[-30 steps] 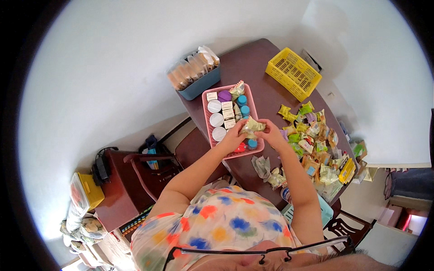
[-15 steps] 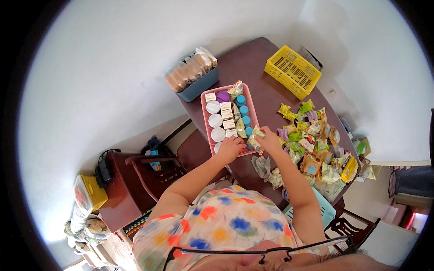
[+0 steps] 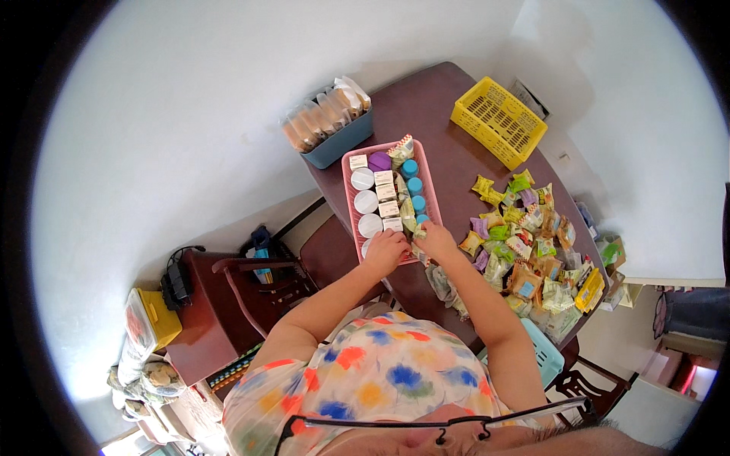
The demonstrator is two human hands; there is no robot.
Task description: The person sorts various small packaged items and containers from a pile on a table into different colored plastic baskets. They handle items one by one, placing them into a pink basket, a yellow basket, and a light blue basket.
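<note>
pink tray, white jars, hands

Camera: one fisheye on my head, left of a pair.
Facing: steeply down over my chest and forearms onto the dark table.
Nearness: my hands sit mid-frame at arm's reach; walls and floor bend round the rim.
Shared: no second view here.

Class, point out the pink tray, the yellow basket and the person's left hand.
pink tray (image 3: 430, 185): head view, right rim.
yellow basket (image 3: 498, 121): head view, its latticed floor.
left hand (image 3: 385, 251): head view, back of the hand.
</note>
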